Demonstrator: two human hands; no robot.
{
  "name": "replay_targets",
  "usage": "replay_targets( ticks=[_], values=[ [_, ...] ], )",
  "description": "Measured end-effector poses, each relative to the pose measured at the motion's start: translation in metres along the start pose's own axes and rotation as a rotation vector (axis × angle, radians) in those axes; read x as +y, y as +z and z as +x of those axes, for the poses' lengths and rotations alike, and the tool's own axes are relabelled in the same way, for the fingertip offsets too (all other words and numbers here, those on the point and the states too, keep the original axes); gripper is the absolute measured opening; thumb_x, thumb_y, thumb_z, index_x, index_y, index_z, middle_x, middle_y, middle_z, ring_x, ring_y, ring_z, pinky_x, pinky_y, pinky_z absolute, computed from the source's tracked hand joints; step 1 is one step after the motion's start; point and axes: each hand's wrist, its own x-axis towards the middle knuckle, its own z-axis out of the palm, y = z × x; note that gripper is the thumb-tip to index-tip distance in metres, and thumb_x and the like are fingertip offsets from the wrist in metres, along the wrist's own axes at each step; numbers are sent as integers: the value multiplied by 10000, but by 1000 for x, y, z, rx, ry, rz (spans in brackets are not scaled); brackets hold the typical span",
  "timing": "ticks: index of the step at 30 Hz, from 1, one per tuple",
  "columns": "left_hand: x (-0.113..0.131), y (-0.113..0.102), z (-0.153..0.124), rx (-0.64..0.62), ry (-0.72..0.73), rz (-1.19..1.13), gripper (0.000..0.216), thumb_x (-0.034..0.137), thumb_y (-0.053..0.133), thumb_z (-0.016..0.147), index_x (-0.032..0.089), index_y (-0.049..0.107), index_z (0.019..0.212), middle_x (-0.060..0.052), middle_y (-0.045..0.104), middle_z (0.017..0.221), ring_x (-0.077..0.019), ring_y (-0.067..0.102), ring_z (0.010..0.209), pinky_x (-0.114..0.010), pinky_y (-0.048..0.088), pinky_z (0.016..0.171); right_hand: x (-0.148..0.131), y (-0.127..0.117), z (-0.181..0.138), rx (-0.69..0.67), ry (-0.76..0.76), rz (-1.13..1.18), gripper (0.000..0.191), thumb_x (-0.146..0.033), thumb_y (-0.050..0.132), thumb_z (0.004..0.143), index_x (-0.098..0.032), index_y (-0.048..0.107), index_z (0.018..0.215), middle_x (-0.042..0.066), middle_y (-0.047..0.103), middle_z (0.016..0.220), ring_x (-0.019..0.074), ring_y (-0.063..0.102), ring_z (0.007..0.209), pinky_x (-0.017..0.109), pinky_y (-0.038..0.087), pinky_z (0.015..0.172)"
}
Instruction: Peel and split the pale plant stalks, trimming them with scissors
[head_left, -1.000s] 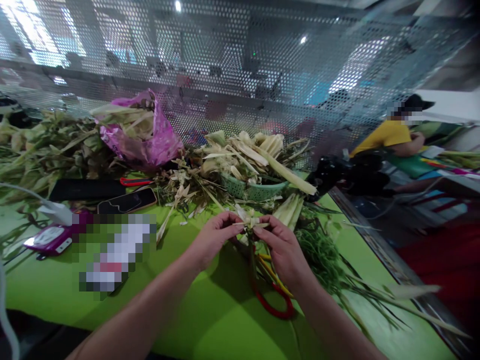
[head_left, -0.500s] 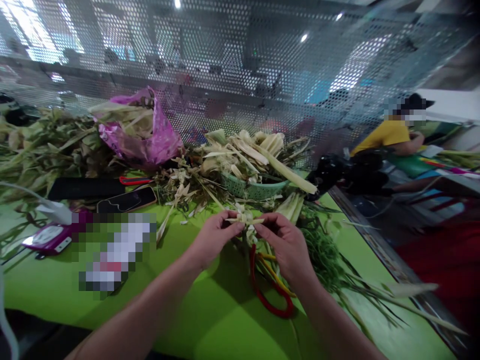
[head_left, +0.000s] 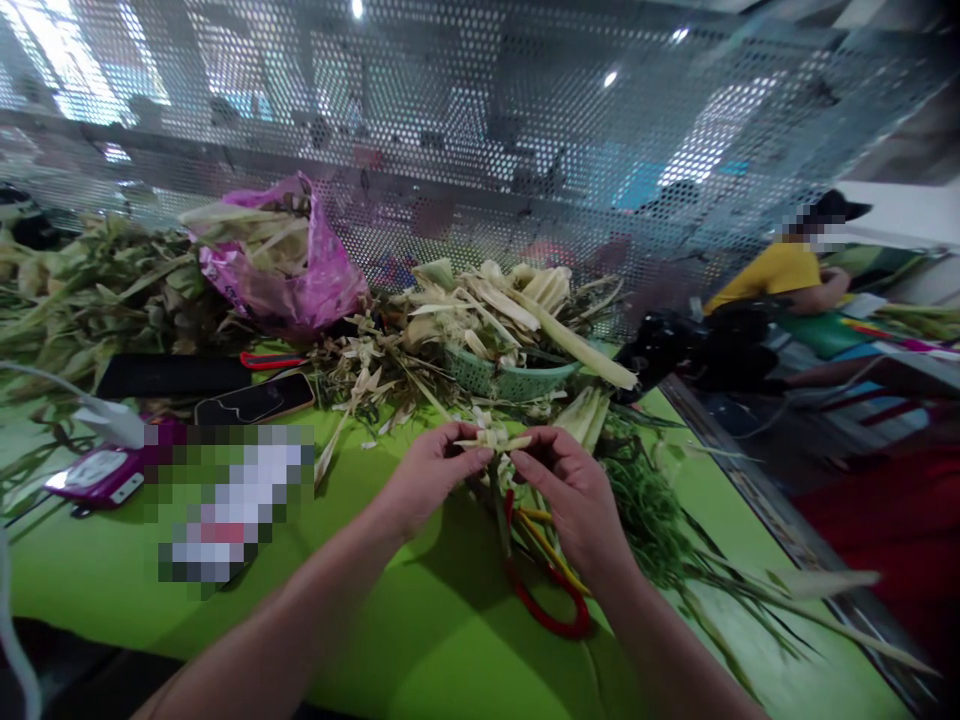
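Observation:
My left hand [head_left: 429,472] and my right hand [head_left: 571,490] meet above the green table [head_left: 420,640], both pinching a small folded piece of pale palm leaf [head_left: 491,438] between fingertips. Its thin green stem hangs down between my hands. Red-handled scissors [head_left: 546,595] lie on the table right under my right hand, next to yellow strips. Just beyond my hands stands a green plastic basket [head_left: 517,380] heaped with pale leaf strips.
A pink plastic bag [head_left: 289,265] of leaves and a pile of green leaves [head_left: 90,300] lie at the back left. A phone [head_left: 255,400] and a purple device [head_left: 101,475] rest on the left. Green stems [head_left: 660,520] spread right. A person in yellow [head_left: 780,275] sits beyond the table's right edge.
My hands have barely shifted while working the leaf piece; its pale tips now stick out a little differently between my fingers.

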Motion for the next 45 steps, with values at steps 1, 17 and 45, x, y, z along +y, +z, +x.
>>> replay_targets(
  ticks=[1, 17, 45],
  values=[
    [0, 0, 0, 3, 2, 0, 291, 314, 723, 699, 145, 614, 910, -17, 617, 814, -91, 519, 685, -235, 402, 681, 0, 0, 0, 2, 4, 2, 203, -311, 706, 745, -211, 598, 884, -6, 571, 778, 143, 500, 702, 258, 418, 651],
    [1, 2, -1, -47, 34, 22, 313, 220, 763, 646, 152, 620, 916, -30, 639, 894, -122, 568, 810, -258, 433, 783, 4, -1, -2, -13, 42, -38, 180, -348, 662, 783, -187, 584, 769, -32, 523, 644, 126, 448, 613, 242, 351, 572],
    [7, -1, -1, 38, 61, 33, 197, 322, 676, 744, 158, 632, 842, -15, 596, 809, -90, 528, 695, -227, 425, 681, 4, 0, 1, 23, 17, -100, 236, -370, 718, 731, -192, 576, 792, -39, 536, 651, 121, 470, 611, 239, 373, 582]
  ],
)
